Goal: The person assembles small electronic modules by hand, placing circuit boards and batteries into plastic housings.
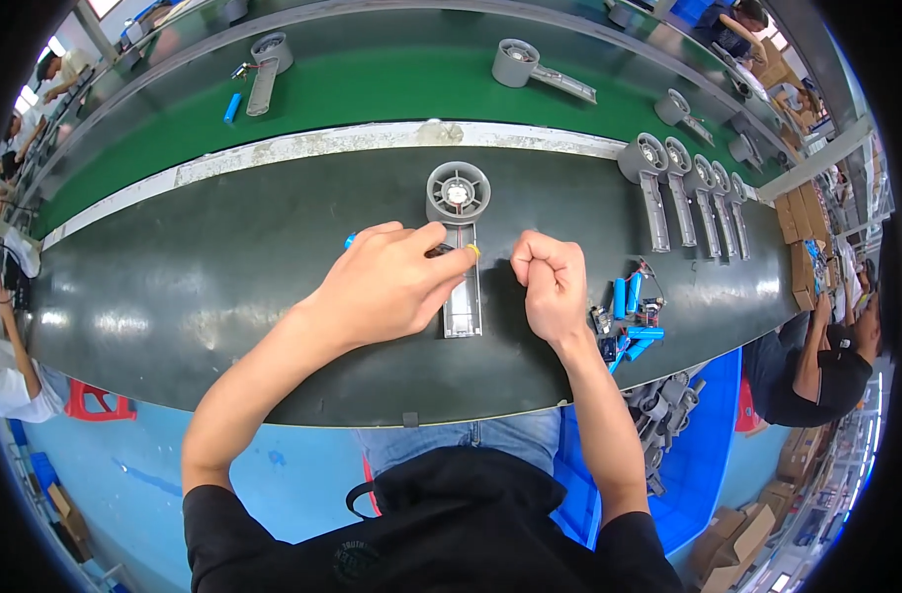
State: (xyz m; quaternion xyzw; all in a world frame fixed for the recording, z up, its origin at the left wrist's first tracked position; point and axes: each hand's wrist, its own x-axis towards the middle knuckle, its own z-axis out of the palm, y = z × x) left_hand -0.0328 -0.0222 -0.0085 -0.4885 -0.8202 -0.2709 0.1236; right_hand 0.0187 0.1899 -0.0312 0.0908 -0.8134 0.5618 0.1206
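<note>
A grey handheld fan housing lies on the dark bench in front of me, its round head away from me and its open handle shell toward me. My left hand bends over the handle just below the head, fingers closed. A small yellow piece shows at its fingertips, and something dark sits under the fingers. Part of a blue cylinder peeks out behind this hand; whether I hold it is hidden. To the right of the handle, my right hand is a fist, its inside hidden.
Blue battery cells with small circuit boards lie right of my right hand. Several fan housings line up at the far right. Beyond the white rail, more fans sit on a green belt. A blue bin holds grey parts.
</note>
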